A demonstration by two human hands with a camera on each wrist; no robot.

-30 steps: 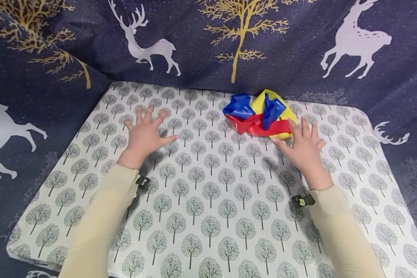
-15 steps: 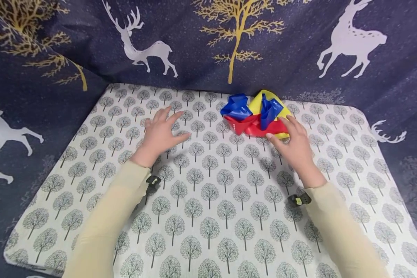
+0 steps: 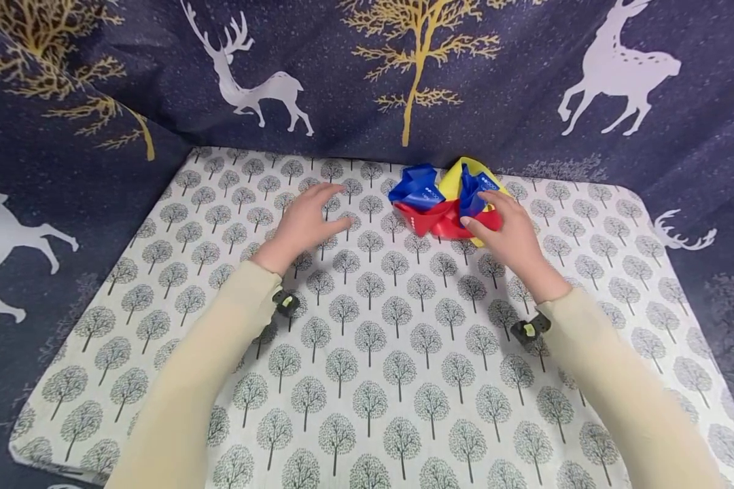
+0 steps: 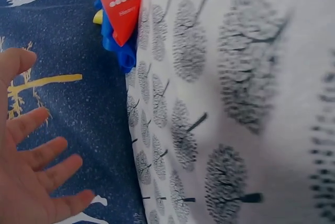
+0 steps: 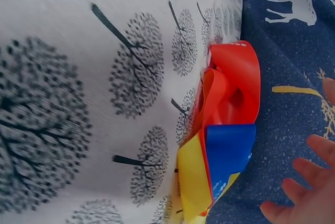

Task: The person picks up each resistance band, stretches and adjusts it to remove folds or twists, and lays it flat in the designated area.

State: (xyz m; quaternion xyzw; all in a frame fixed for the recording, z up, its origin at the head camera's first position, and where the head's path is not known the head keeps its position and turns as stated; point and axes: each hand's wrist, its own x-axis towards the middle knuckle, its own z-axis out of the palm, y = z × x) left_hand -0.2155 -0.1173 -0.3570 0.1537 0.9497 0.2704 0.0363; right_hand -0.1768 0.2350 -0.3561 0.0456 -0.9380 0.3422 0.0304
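Note:
A pile of resistance bands lies at the back of the table: a red band [image 3: 438, 219] in front, a yellow band [image 3: 467, 170] behind, and blue bands [image 3: 417, 187] on top. My right hand [image 3: 513, 234] hovers at the pile's right side, fingers loosely bent, holding nothing. In the right wrist view, its fingers [image 5: 302, 186] appear apart from the bands. Left of the pile, my left hand [image 3: 302, 224] is held over the table, thumb spread from the fingers. The left wrist view shows that palm bare, with printed dots and lettering on the red band [image 4: 120, 8].
A white cloth with grey trees covers the table [image 3: 367, 380]. Behind it hangs a dark blue cloth [image 3: 342, 75] with deer and golden trees, right at the table's back edge. Small cameras [image 3: 286, 303] sit on both wrists.
My left hand has moved right, toward the pile. My right hand has shifted slightly left over the bands, its spread fingers drawing closer together. The bands look unmoved on the table.

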